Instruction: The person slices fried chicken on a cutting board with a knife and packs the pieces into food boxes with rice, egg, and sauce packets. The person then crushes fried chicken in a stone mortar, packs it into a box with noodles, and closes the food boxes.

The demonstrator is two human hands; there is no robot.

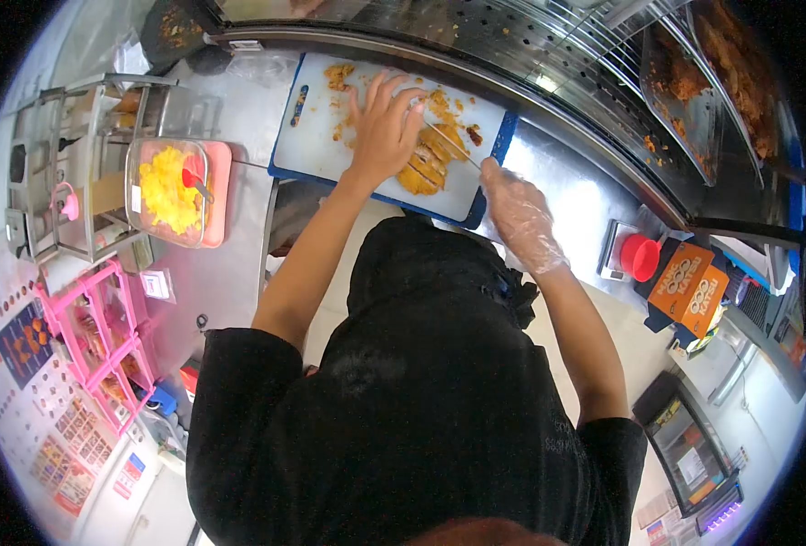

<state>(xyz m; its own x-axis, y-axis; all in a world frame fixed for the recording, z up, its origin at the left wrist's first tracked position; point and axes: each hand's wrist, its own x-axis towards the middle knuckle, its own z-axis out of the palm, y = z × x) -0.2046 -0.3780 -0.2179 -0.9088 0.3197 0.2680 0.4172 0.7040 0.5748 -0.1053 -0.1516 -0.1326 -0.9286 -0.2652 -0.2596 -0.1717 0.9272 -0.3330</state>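
On a white cutting board with blue edges [317, 136] lies a golden fried cutlet [424, 171], cut into strips, with crumbs around it. My bare left hand [387, 127] rests beside and partly over the cutlet's upper left, its fingers spread. In a clear plastic glove, my right hand [517, 209] is closed round the handle of a knife [453, 144], whose thin blade reaches up and left across the cutlet. The handle is mostly hidden in the fist.
Left of the board, a clear container of yellow food [171, 187] holds a red-handled utensil. A metal rack [89, 168] and pink shelf [103, 341] stand farther left. Right are a red cup [639, 257] and orange boxes [690, 284]. A glass-and-metal case [503, 55] borders the board's far side.
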